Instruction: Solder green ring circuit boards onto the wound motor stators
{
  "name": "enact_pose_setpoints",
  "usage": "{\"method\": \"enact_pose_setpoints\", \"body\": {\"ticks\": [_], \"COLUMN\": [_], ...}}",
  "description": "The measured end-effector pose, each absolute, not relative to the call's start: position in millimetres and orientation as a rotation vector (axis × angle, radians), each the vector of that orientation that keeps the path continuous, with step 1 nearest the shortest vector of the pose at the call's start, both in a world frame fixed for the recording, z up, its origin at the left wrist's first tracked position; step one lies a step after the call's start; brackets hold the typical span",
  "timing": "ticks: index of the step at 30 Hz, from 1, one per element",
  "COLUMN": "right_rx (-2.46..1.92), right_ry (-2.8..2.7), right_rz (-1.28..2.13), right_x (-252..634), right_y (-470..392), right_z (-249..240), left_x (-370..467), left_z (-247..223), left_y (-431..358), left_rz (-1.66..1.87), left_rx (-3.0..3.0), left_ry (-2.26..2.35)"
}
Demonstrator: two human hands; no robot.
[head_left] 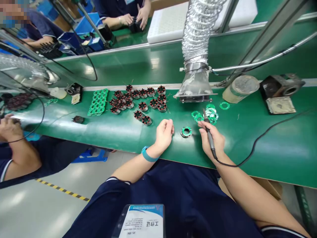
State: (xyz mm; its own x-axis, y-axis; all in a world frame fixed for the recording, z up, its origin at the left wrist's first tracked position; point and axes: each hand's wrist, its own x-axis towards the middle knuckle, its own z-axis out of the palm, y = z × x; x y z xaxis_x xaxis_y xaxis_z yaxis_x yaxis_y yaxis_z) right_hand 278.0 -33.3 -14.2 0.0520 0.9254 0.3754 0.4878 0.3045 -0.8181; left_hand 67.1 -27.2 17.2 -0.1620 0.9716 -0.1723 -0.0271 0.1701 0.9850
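Note:
In my right hand (213,140) is a soldering iron (209,135), its tip pointing away from me and its black cord trailing over my wrist to the right. My left hand (164,133) rests at the table with its fingers curled together; whether anything is between them is hidden. Between my hands, touching neither, a motor stator topped with a green ring circuit board (186,132) sits on the green table (247,142). Loose green ring boards (211,113) lie in a pile just beyond the iron's tip. Several bare stators (143,106) stand beyond my left hand.
A fume-extraction hood (196,82) on a foil duct hangs over the table's back. At the right are a cloudy jar (240,89) and a soldering-iron stand (281,94) with a sponge. A panel of green boards (98,101) lies at the left. Co-workers sit at left and opposite.

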Motion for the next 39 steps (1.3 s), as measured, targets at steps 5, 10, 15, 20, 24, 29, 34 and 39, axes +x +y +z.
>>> {"method": "enact_pose_setpoints", "body": {"ticks": [5, 10, 15, 20, 24, 29, 34, 39], "right_rx": [-1.434, -1.415, -1.314, -1.303, -1.426, -1.455, -1.4, -1.597], "right_ry": [-1.423, -1.438, -1.573, -1.689, -1.602, -1.553, -1.665, -1.434], "right_rz": [0.524, 0.528, 0.562, 0.669, 0.632, 0.604, 0.569, 0.432], "right_x": [309.0, 308.9, 283.2, 271.5, 286.2, 293.2, 290.8, 325.8], "right_y": [-23.8, -35.5, -50.6, -50.8, -46.8, -58.5, -59.7, -22.1], "right_z": [-11.4, 1.4, 36.6, 45.6, 39.9, 43.8, 36.1, 6.3], "left_x": [83.2, 94.6, 108.0, 126.7, 129.5, 131.1, 134.1, 91.7], "left_z": [27.6, 57.9, 61.9, 50.2, 56.7, 56.0, 51.4, 54.2], "left_y": [-21.1, -9.6, -20.6, -35.7, -40.5, -37.7, -42.4, -39.7], "left_rz": [1.24, 1.116, 0.672, 0.428, 0.199, 0.186, 0.311, 0.721], "left_rx": [1.337, 0.623, 0.434, 0.476, 0.514, 0.468, 0.503, 1.183], "left_ry": [1.351, 1.044, 0.735, 0.646, 0.584, 0.548, 0.677, 1.188]}}
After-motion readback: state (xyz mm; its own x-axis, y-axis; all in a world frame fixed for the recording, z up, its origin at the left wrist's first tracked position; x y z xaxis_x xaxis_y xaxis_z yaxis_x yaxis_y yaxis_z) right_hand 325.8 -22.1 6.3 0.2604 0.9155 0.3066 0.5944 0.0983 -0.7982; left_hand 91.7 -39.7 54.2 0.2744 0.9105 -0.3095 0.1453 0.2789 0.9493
